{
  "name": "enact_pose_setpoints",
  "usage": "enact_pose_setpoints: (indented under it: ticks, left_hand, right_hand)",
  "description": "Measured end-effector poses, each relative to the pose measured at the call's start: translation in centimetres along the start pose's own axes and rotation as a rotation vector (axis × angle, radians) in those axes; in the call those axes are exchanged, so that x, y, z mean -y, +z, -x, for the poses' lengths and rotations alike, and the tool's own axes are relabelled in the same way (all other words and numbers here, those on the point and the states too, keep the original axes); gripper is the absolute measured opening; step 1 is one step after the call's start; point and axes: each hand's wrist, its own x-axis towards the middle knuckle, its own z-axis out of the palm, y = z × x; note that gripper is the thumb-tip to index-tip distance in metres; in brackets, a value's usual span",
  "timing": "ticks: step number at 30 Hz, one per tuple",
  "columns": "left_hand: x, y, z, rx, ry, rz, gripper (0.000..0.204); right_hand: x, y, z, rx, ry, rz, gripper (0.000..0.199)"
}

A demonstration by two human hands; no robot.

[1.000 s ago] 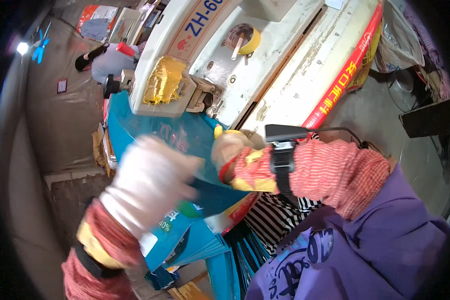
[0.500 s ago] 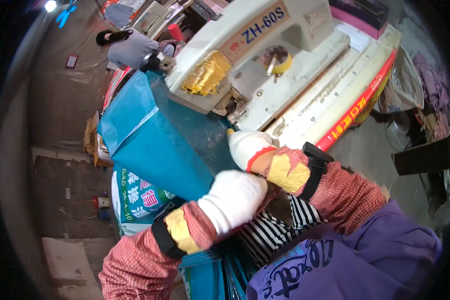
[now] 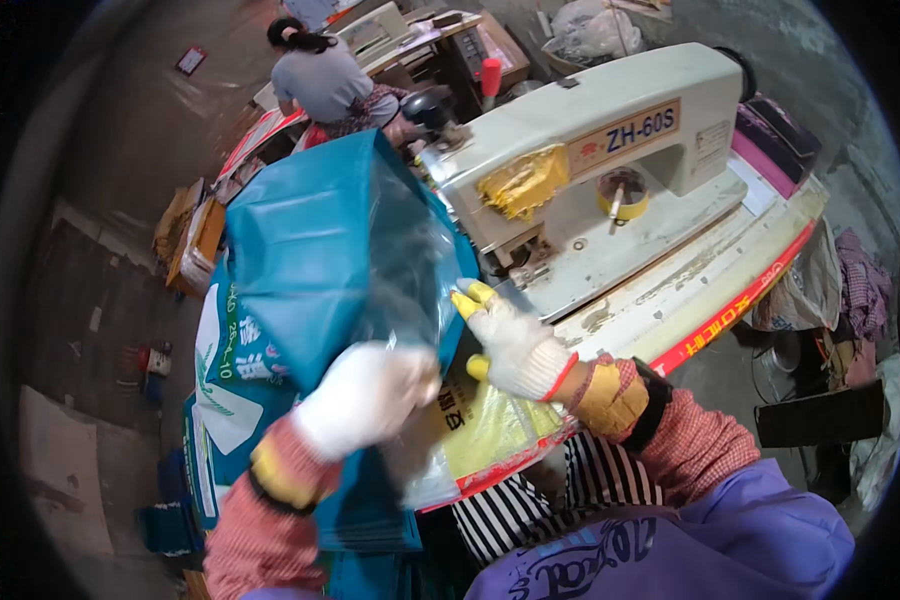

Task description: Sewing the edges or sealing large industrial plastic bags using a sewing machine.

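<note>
A large blue woven bag [image 3: 300, 230] spreads across the left side of the sewing machine [image 3: 610, 150], one edge beside the needle area. A clear plastic liner [image 3: 415, 275] shows at its right side. My left hand [image 3: 365, 395], in a white glove and slightly blurred, is closed on the clear plastic liner in front of the bag. My right hand [image 3: 515, 340], in a white glove with yellow fingertips, is by the bag's edge close to the needle area. Its thumb stands apart from the fingers, and nothing shows between them.
A yellow sheet [image 3: 500, 430] covers the near table edge. A tape roll [image 3: 625, 200] with a white stick rests on the machine bed. A dark and pink box [image 3: 775, 145] sits at its right end. Another person [image 3: 330, 80] sits at a machine at the far left.
The view has shifted, showing more of the machine. My left hand has moved left, away from my right hand, with clear film now stretched at it. My right hand's fingers have spread.
</note>
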Motion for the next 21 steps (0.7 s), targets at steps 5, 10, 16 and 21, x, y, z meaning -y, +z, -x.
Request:
enact_pose_setpoints:
  ticks: [5,10,16,21]
  left_hand:
    - [-1.4,-7.2,12.6,-0.653,0.048,-0.694,0.017]
    - [2.9,-4.3,16.8,-1.215,-0.129,-0.058,0.053]
    - [8.7,7.7,18.1,-0.426,-0.384,-0.214,0.092]
    - [11.6,15.0,18.4,-0.448,-0.590,-0.339,0.044]
  right_hand:
    - [1.7,0.5,-4.3,-0.092,-0.072,0.264,0.023]
    - [8.2,-0.2,-4.3,0.165,-0.048,-0.188,0.019]
    - [8.7,-5.2,-1.9,-0.063,0.225,-1.072,0.020]
    - [3.9,-3.0,1.8,-0.016,-0.119,-0.536,0.033]
